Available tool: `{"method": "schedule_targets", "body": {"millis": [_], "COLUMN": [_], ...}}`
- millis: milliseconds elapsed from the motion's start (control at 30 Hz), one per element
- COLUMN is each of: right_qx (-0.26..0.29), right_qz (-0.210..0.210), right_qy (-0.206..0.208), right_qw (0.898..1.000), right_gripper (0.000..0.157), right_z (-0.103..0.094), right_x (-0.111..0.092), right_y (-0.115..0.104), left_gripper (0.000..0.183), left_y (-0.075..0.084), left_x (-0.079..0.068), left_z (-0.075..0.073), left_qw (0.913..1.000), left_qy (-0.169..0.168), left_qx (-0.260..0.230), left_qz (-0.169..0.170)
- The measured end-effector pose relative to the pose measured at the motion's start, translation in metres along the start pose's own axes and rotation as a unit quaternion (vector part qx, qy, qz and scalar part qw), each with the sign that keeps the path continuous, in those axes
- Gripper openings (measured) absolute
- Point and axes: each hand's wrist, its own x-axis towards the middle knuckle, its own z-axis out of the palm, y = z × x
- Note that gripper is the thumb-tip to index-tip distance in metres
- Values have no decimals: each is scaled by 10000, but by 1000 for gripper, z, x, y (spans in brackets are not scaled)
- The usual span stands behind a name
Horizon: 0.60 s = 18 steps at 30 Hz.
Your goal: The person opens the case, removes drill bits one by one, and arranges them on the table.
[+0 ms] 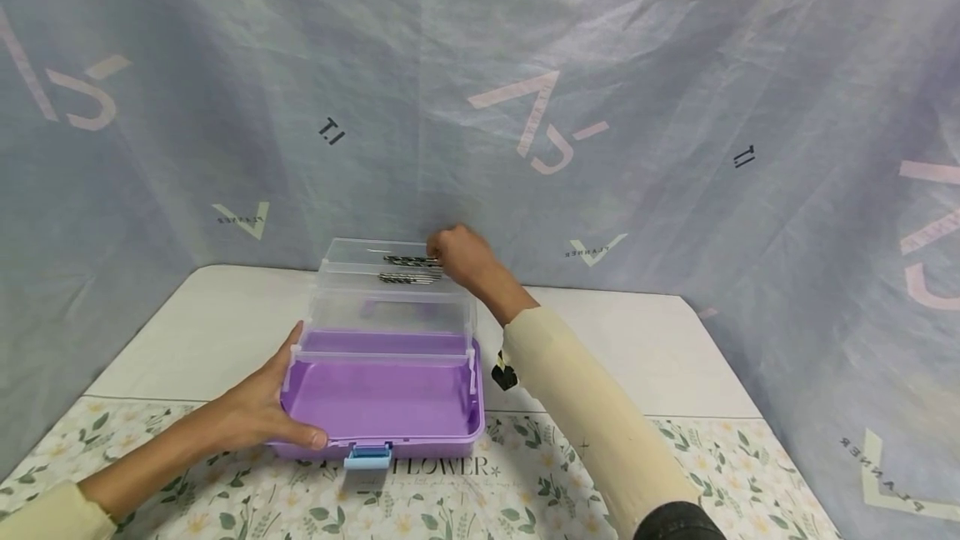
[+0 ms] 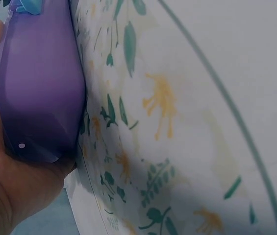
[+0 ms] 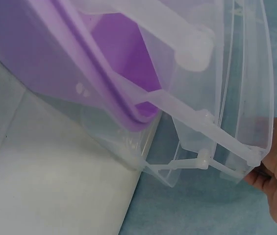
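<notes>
A purple plastic toolbox (image 1: 382, 407) stands unfolded, its blue latch (image 1: 368, 457) at the front. Clear tiered trays (image 1: 390, 307) rise behind the base. Dark twist drill bits (image 1: 408, 278) lie in the two upper tiers, near their right ends. My left hand (image 1: 258, 411) grips the toolbox's left end, thumb on the front rim; in the left wrist view this hand (image 2: 15, 181) wraps the purple end wall. At the top tray's right end, my right hand (image 1: 465, 257) has its fingers curled on the tray edge. In the right wrist view, the tray wall partly hides its fingertips.
The toolbox stands on a table covered with a white and floral cloth (image 1: 600, 473). Grey-blue printed fabric (image 1: 420, 107) hangs closely behind the trays. White link arms (image 3: 197, 127) join the tiers at the right side.
</notes>
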Motion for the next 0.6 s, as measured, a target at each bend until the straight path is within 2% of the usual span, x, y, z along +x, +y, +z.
{"method": "schedule_targets", "body": {"millis": [267, 600], "right_qx": [-106, 500], "right_qz": [-383, -254], "right_qy": [-77, 7], "right_qw": [9992, 9984], "right_gripper": [37, 45], "right_z": [1, 1], "right_x": [0, -3], "right_y": [3, 7], "left_gripper": [172, 170], "left_y": [0, 0], "left_x": [1, 0], "left_z": [-1, -3], "left_qw": [9997, 9989], "left_qy": [-58, -152], "left_qx": [-178, -422], "left_qz": [153, 161]}}
